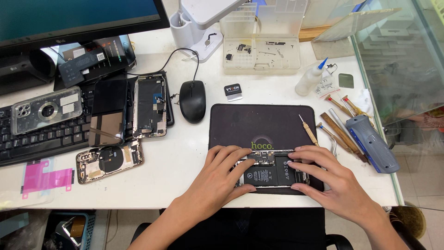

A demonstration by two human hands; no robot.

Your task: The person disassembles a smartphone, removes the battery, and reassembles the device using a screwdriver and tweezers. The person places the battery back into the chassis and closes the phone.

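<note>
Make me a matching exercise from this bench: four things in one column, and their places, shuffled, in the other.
Things:
1. computer mouse
2. glue bottle
3. pink adhesive strips
4. opened phone

Places:
A. under both hands, on the dark mat
B. near the table's left front edge
C. right of the parts tray
D. just left of the mat's top corner

Pairs: 1-D, 2-C, 3-B, 4-A

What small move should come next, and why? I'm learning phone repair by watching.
Probably press the battery down evenly, or steady it. The opened phone lies on the dark mat, and the left hand and right hand both rest fingers on it, holding no tool. The screwdriver lies unused beside them.
</note>
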